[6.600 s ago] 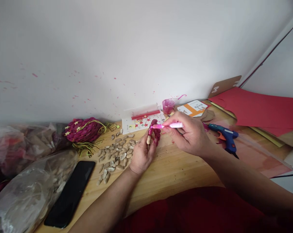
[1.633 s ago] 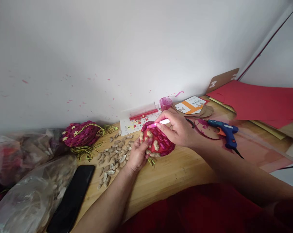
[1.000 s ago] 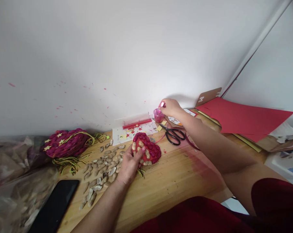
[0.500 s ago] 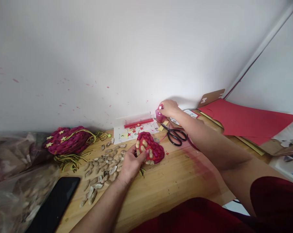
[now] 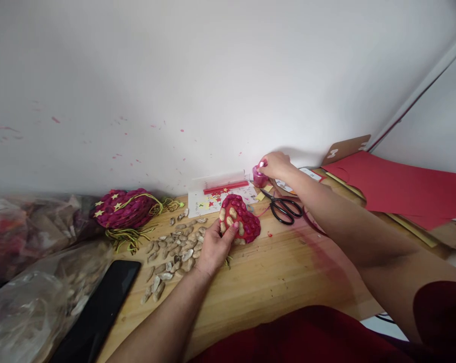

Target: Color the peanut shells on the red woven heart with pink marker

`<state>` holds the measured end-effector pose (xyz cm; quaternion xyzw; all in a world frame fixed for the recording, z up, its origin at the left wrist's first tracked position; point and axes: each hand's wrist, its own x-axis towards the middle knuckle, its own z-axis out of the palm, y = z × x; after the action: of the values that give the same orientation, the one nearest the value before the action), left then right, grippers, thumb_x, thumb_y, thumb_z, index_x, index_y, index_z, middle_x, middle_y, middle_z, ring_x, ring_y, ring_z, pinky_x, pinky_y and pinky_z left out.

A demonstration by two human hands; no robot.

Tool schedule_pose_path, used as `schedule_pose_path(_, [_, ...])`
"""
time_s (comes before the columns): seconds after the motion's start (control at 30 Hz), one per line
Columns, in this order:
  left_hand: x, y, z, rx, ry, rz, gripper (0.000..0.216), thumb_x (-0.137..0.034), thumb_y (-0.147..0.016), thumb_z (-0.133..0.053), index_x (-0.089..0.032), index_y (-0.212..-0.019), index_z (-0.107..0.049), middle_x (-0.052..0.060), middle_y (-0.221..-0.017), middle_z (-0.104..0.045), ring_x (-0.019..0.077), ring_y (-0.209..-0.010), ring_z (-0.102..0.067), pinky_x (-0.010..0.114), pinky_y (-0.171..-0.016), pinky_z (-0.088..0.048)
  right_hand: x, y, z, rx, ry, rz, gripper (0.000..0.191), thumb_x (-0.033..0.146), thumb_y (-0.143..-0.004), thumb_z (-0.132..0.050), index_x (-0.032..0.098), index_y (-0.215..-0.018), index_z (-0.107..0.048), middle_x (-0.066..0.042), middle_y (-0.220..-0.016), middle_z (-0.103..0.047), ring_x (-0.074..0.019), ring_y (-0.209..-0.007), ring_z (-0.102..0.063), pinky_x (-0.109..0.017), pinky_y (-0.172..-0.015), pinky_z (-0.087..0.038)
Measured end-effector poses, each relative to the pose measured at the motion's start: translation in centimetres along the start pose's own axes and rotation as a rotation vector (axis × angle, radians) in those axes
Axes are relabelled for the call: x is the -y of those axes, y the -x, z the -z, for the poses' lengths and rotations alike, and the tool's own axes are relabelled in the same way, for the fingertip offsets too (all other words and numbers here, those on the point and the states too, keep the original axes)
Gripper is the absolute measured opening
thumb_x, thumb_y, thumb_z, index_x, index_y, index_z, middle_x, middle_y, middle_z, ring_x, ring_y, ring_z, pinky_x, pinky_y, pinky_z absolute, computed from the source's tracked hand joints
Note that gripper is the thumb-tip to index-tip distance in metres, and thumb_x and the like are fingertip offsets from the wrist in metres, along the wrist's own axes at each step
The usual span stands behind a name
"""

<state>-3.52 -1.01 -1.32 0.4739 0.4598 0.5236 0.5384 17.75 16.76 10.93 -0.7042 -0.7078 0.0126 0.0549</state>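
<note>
My left hand (image 5: 215,247) grips the left edge of a red heart-shaped piece (image 5: 241,222) covered with peanut shells, some painted magenta and some plain, and holds it on the wooden table (image 5: 273,275). My right hand (image 5: 276,164) reaches to the back by the wall, fingers closed on a pink brush handle over a small cup of pink paint (image 5: 258,177). A pile of plain peanut shells (image 5: 175,247) lies just left of my left hand.
Black scissors (image 5: 285,207) lie right of the heart. A star sticker sheet (image 5: 216,197) sits behind it. A finished magenta shell piece with gold stars and green cords (image 5: 125,207), plastic bags (image 5: 35,282), a black phone (image 5: 99,310) and red card (image 5: 401,186) are around.
My right hand left the heart and went back to the paint cup with the brush. My left hand keeps holding the heart, now tilted flatter on the table.
</note>
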Motion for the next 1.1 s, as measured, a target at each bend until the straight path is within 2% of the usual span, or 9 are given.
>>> schedule_pose_path(0.23, [-0.2, 0.1, -0.1, -0.012, 0.035, 0.057, 0.05, -0.058, -0.079, -0.084, -0.016, -0.103, -0.077, 0.006, -0.094, -0.08, 0.0166, -0.076, -0.067, 0.027, -0.074, -0.055, -0.3, 0.2, -0.4, -0.015, -0.019, -0.002, 0.026, 0.035, -0.092, -0.07, 0.026, -0.112, -0.084, -0.012, -0.118, -0.08, -0.0339, -0.122, -0.066, -0.041, -0.099, -0.047])
schedule_pose_path(0.47, [-1.0, 0.3, -0.3, -0.055, -0.042, 0.032, 0.049, -0.061, -0.077, -0.083, -0.017, -0.097, -0.075, 0.0, -0.071, -0.069, 0.013, -0.06, -0.055, 0.023, -0.058, -0.045, -0.2, 0.3, -0.3, -0.014, -0.032, -0.003, 0.025, 0.037, -0.093, -0.069, 0.024, -0.108, -0.084, -0.013, -0.116, -0.079, -0.0355, -0.124, -0.061, -0.044, -0.1, -0.045])
schedule_pose_path(0.7, [-1.2, 0.3, -0.1, -0.009, -0.134, 0.063, 0.05, -0.06, -0.067, -0.09, -0.015, -0.079, -0.073, -0.005, -0.056, -0.054, 0.0085, -0.052, -0.037, 0.022, -0.051, -0.032, -0.7, 0.7, -0.4, -0.053, -0.061, 0.034, 0.024, 0.038, -0.093, -0.068, 0.025, -0.105, -0.083, -0.011, -0.111, -0.079, -0.0348, -0.121, -0.06, -0.044, -0.099, -0.043])
schedule_pose_path(0.8, [-1.0, 0.3, 0.0, -0.014, -0.119, 0.051, 0.049, -0.063, -0.072, -0.086, -0.016, -0.077, -0.072, -0.005, -0.056, -0.051, 0.0084, -0.051, -0.035, 0.023, -0.051, -0.03, -0.9, 1.1, 0.1, -0.085, -0.076, 0.028, 0.025, 0.038, -0.095, -0.064, 0.024, -0.107, -0.082, -0.011, -0.11, -0.079, -0.0338, -0.116, -0.063, -0.044, -0.099, -0.043])
schedule_pose_path(0.9, [-0.9, 0.3, -0.1, -0.029, -0.11, 0.015, 0.049, -0.064, -0.076, -0.082, -0.016, -0.079, -0.074, -0.004, -0.058, -0.054, 0.0099, -0.053, -0.038, 0.023, -0.053, -0.035, -1.5, 1.5, 0.8, -0.147, -0.116, -0.002, 0.025, 0.037, -0.096, -0.063, 0.022, -0.105, -0.08, -0.011, -0.104, -0.079, -0.0328, -0.109, -0.065, -0.044, -0.097, -0.043])
schedule_pose_path(1.0, [-0.9, 0.4, -0.2, -0.064, -0.153, -0.075, 0.041, -0.057, -0.081, -0.08, -0.017, -0.085, -0.076, -0.001, -0.067, -0.063, 0.013, -0.061, -0.048, 0.024, -0.062, -0.042, -2.2, 3.1, 1.4, -0.306, -0.3, -0.03, 0.021, 0.034, -0.097, -0.062, 0.018, -0.101, -0.076, -0.011, -0.096, -0.078, -0.0279, -0.094, -0.068, -0.041, -0.091, -0.047])
schedule_pose_path(1.07, [-1.0, 0.6, -0.3, -0.077, -0.172, -0.136, 0.035, -0.051, -0.084, -0.078, -0.017, -0.088, -0.077, 0.001, -0.075, -0.068, 0.0156, -0.069, -0.055, 0.025, -0.069, -0.046, -2.2, 5.2, 1.6, -0.414, -0.569, 0.004, 0.019, 0.033, -0.098, -0.06, 0.019, -0.1, -0.072, -0.008, -0.09, -0.076, -0.0226, -0.084, -0.068, -0.036, -0.082, -0.051])
schedule_pose_path(1.1, [-1.1, 0.7, -0.3, -0.08, -0.171, -0.157, 0.032, -0.049, -0.086, -0.077, -0.017, -0.089, -0.077, 0.002, -0.078, -0.069, 0.0167, -0.073, -0.057, 0.026, -0.072, -0.047, -1.9, 6.5, 1.6, -0.413, -0.737, 0.053, 0.018, 0.033, -0.099, -0.059, 0.02, -0.099, -0.071, -0.006, -0.084, -0.074, -0.0202, -0.078, -0.067, -0.034, -0.077, -0.052])
